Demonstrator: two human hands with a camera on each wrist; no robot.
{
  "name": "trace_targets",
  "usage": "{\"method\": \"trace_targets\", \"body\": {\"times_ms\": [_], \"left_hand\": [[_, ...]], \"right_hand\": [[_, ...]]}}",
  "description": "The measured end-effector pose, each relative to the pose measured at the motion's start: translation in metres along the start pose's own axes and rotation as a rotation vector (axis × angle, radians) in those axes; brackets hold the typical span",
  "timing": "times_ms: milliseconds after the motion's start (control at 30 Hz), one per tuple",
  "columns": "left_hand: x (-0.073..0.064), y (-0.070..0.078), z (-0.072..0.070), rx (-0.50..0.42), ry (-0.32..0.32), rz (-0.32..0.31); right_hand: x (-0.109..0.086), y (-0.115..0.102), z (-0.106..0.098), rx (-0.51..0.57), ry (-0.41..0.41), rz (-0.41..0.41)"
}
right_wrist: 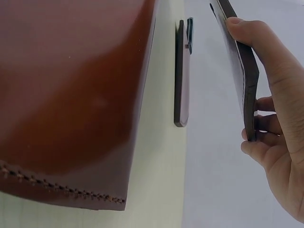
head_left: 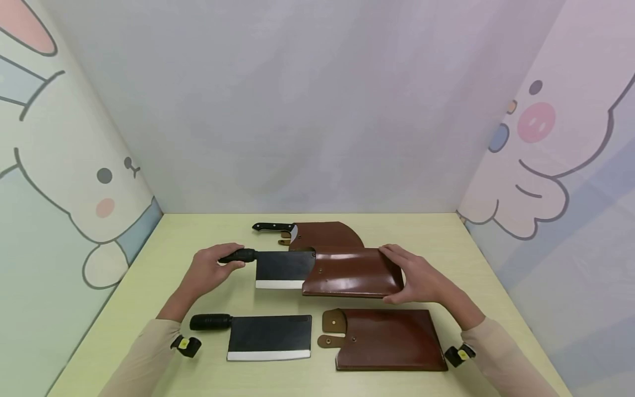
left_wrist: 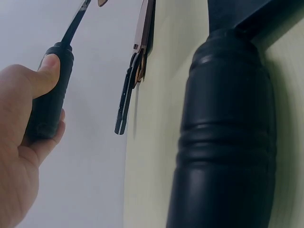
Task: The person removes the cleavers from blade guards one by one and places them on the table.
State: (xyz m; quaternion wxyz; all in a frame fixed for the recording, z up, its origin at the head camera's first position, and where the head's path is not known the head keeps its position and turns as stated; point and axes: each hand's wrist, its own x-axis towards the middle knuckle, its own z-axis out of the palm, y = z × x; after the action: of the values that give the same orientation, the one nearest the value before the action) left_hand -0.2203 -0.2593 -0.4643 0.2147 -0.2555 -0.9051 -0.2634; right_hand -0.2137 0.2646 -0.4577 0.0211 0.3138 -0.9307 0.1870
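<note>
- Black-handled cleaver (head_left: 283, 267) is staying out over the pale yellow table (head_left: 198, 231), mid-scene, blade pointing right, its right part disappearing at the mouth of a glossy brown leather sheath (head_left: 357, 273).
- Left hand (head_left: 208, 270) is gripping that cleaver's handle, thumb and fingers wrapping it.
- Right hand (head_left: 419, 278) is holding the sheath's right end, grip spanning wide, thumb touching the near edge, fingers the far edge.
- Second cleaver (head_left: 270, 333) is lying near left, handle pointing left, apart from a flat brown sheath (head_left: 392, 339) lying near right.
- Rivet-handled knife (head_left: 274, 226) is lying far, blade sitting mostly inside a curved brown sheath (head_left: 329, 232).
</note>
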Motion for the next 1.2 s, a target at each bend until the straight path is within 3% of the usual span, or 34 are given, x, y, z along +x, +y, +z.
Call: {"method": "trace_targets", "body": {"times_ms": [733, 1200], "left_hand": [[-0.006, -0.008, -0.009, -0.002, -0.05, -0.044], [-0.012, -0.022, -0.015, 0.003, -0.059, -0.065]], "right_hand": [[-0.007, 0.006, -0.001, 0.01, 0.008, 0.001], [-0.014, 0.013, -0.003, 0.021, 0.021, 0.014]]}}
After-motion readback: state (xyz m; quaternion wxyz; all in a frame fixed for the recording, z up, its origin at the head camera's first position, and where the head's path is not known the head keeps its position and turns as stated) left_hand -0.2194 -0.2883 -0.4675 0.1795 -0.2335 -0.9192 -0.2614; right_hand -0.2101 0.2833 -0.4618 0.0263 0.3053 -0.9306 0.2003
